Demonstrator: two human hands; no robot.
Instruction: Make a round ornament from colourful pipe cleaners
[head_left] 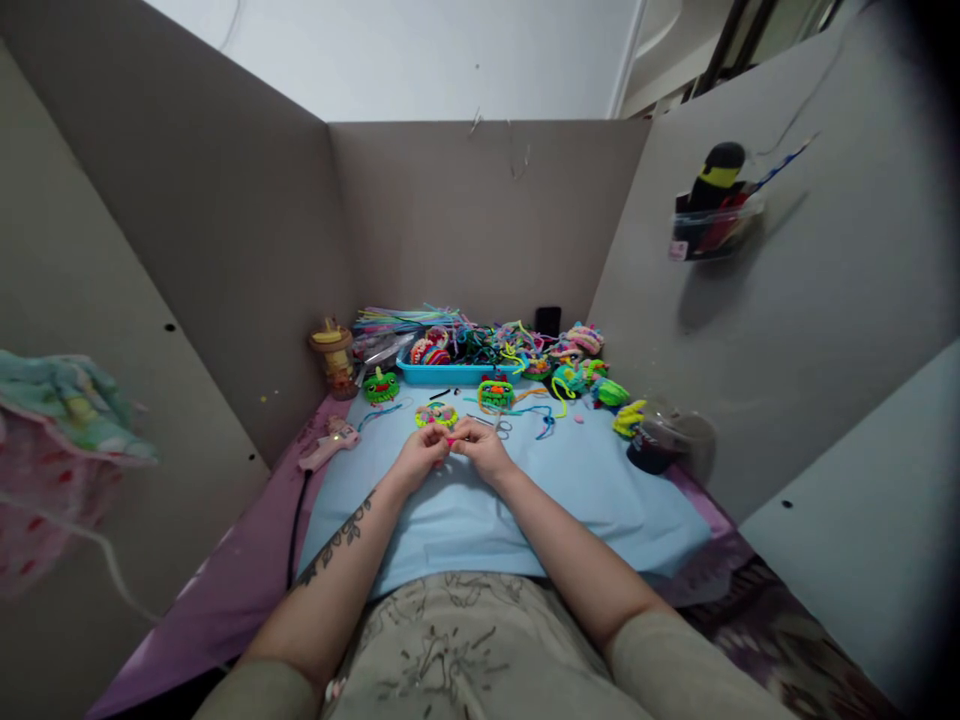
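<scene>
Over blue cloth (570, 490), our left hand (421, 458) and right hand (484, 450) pinch a small pink piece (451, 441). Light, steady pressure serves us best!

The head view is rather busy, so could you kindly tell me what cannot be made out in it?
Head view: the pink piece, its full shape mostly covered by the left hand and right hand.
Head view: the hanging cloth, cut off by the left edge.
Head view: the strands in the blue tray, too small and tangled.
</scene>
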